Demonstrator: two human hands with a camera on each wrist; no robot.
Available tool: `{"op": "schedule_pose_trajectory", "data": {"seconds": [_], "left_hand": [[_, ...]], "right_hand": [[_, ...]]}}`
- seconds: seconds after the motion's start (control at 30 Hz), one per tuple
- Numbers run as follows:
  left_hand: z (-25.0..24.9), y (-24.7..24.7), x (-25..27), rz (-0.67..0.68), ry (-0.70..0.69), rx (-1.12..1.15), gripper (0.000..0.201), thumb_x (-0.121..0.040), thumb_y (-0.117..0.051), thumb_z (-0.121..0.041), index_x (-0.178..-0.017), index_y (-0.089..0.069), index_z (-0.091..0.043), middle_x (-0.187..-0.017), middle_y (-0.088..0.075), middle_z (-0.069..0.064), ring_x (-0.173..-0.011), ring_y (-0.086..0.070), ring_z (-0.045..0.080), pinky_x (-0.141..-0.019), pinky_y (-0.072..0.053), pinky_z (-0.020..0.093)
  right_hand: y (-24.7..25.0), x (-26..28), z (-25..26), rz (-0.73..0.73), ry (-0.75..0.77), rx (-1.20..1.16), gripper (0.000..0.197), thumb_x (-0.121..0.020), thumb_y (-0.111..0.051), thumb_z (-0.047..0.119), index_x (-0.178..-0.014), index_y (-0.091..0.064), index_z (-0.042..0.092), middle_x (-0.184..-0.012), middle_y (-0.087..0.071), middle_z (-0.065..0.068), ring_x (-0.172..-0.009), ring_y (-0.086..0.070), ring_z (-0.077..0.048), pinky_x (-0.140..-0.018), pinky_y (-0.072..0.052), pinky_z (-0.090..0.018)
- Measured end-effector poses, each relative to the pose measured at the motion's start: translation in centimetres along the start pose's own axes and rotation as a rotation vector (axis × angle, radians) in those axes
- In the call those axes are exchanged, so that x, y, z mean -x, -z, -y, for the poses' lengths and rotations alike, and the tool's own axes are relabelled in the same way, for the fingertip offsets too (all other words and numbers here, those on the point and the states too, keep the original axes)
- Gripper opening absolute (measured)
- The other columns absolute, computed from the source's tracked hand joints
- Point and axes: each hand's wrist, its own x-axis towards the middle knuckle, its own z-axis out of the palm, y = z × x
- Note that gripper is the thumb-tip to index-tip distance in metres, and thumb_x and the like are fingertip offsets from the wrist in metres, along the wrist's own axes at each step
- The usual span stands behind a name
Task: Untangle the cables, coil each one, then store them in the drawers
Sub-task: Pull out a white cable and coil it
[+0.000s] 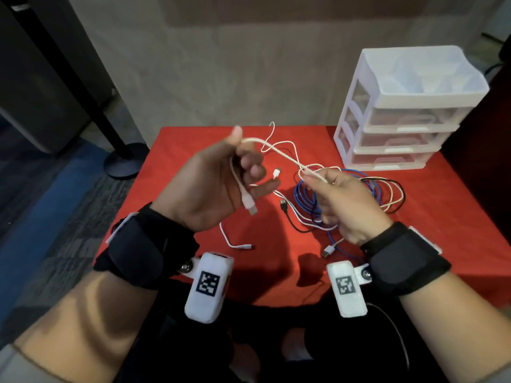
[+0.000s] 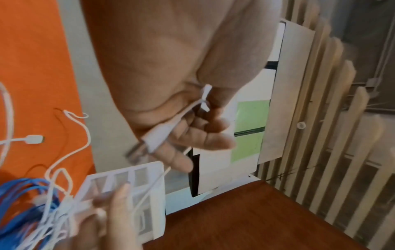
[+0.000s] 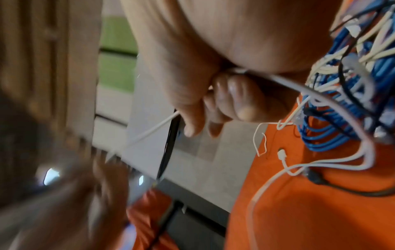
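Both hands pinch one white cable point(image 1: 279, 152) — left hand point(image 1: 218, 183) high, right hand point(image 1: 343, 200) lower.

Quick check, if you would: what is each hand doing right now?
Left hand: holding the white cable near its USB plug, thumb pinching it.
Right hand: fingers pinching the same white cable, above the tangled pile.

A table point(image 1: 456, 217) covered in red cloth is seen. A white drawer unit point(image 1: 401, 111) is set at its far right corner. A tangle of blue, white and black cables point(image 1: 345, 200) is spread across the middle, just beside the unit.
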Motion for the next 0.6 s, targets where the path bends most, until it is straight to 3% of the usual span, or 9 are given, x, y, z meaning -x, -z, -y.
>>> {"op": "schedule_pose_trajectory", "data": {"seconds": [0.07,0.13,0.17,0.23,0.3,0.33,0.43,0.53,0.6], "left_hand": [[-0.2,-0.2,-0.2,-0.005,-0.133,0.068,0.036,-0.107,-0.033,-0.039,-0.078,-0.045,-0.021,-0.094,-0.069,-0.003,-0.097,-0.071,0.013,-0.1,-0.054,0.043],[-0.1,0.1,-0.8,-0.048,-0.217,0.053,0.033,-0.11,-0.03,-0.032,-0.084,-0.045,-0.019,-0.134,-0.065,0.007,-0.128,-0.061,0.023,-0.107,-0.049,0.048],[0.1,0.4,-1.1,-0.087,-0.238,0.021,0.029,-0.109,-0.031,-0.028,-0.086,-0.046,-0.019,-0.144,-0.058,0.008,-0.133,-0.056,0.026,-0.109,-0.046,0.051],[0.8,1.2,-1.4,-0.198,-0.278,-0.129,0.022,-0.107,-0.037,-0.023,-0.087,-0.046,-0.02,-0.148,-0.056,0.005,-0.134,-0.056,0.027,-0.11,-0.042,0.057],[1.8,1.8,-1.4,-0.315,-0.333,-0.404,0.023,-0.107,-0.038,-0.028,-0.087,-0.049,-0.022,-0.141,-0.061,-0.002,-0.129,-0.059,0.022,-0.108,-0.043,0.061],[2.4,2.1,-1.3,-0.345,-0.353,-0.569,0.025,-0.107,-0.038,-0.031,-0.087,-0.051,-0.024,-0.138,-0.063,-0.004,-0.124,-0.061,0.021,-0.105,-0.046,0.061],[3.8,2.2,-0.3,-0.274,-0.287,-0.912,0.027,-0.11,-0.037,-0.029,-0.089,-0.053,-0.021,-0.128,-0.066,0.006,-0.102,-0.069,0.026,-0.087,-0.057,0.049],[3.9,1.1,1.1,-0.181,-0.127,-1.006,0.031,-0.11,-0.036,-0.031,-0.094,-0.051,-0.01,-0.085,-0.067,0.01,-0.058,-0.066,0.029,-0.062,-0.052,0.044],[3.8,0.1,1.6,-0.127,-0.1,-0.945,0.035,-0.11,-0.033,-0.032,-0.099,-0.056,-0.008,-0.079,-0.068,0.008,-0.046,-0.05,0.025,-0.058,-0.045,0.037]], "right_hand": [[-1.2,0.8,-1.2,0.05,0.109,0.256,0.029,-0.095,-0.07,0.032,-0.074,-0.057,0.016,-0.05,-0.036,0.011,-0.043,-0.028,-0.006,-0.043,-0.022,-0.022],[-2.5,1.9,-2.1,0.117,0.27,0.54,0.026,-0.091,-0.073,0.036,-0.079,-0.063,0.015,-0.053,-0.044,0.01,-0.049,-0.037,-0.005,-0.05,-0.032,-0.025],[-3.0,2.6,-2.3,0.154,0.344,0.672,0.022,-0.091,-0.073,0.038,-0.084,-0.065,0.019,-0.055,-0.048,0.009,-0.051,-0.043,-0.007,-0.055,-0.037,-0.028],[-3.3,3.9,-2.2,0.257,0.445,0.882,0.019,-0.094,-0.064,0.042,-0.097,-0.061,0.024,-0.064,-0.057,0.007,-0.064,-0.06,-0.016,-0.064,-0.047,-0.038],[-3.4,4.9,-1.2,0.382,0.501,1.022,0.015,-0.098,-0.055,0.038,-0.101,-0.057,0.023,-0.076,-0.066,0.001,-0.08,-0.066,-0.027,-0.072,-0.049,-0.043],[-3.3,5.2,-0.5,0.427,0.538,1.032,0.013,-0.1,-0.053,0.034,-0.1,-0.057,0.022,-0.078,-0.066,0.001,-0.081,-0.066,-0.026,-0.072,-0.049,-0.044],[-2.9,5.5,2.4,0.364,0.63,0.892,0.015,-0.101,-0.055,0.031,-0.089,-0.06,0.023,-0.068,-0.058,0.005,-0.064,-0.056,-0.008,-0.066,-0.047,-0.04],[-2.0,4.3,4.4,0.154,0.596,0.65,0.005,-0.097,-0.067,0.027,-0.094,-0.066,0.024,-0.07,-0.06,0.007,-0.062,-0.058,-0.007,-0.063,-0.049,-0.036],[-1.6,3.7,4.8,0.188,0.462,0.417,0.014,-0.095,-0.071,0.021,-0.108,-0.067,0.019,-0.078,-0.06,0.001,-0.063,-0.058,-0.004,-0.065,-0.047,-0.027]]}}
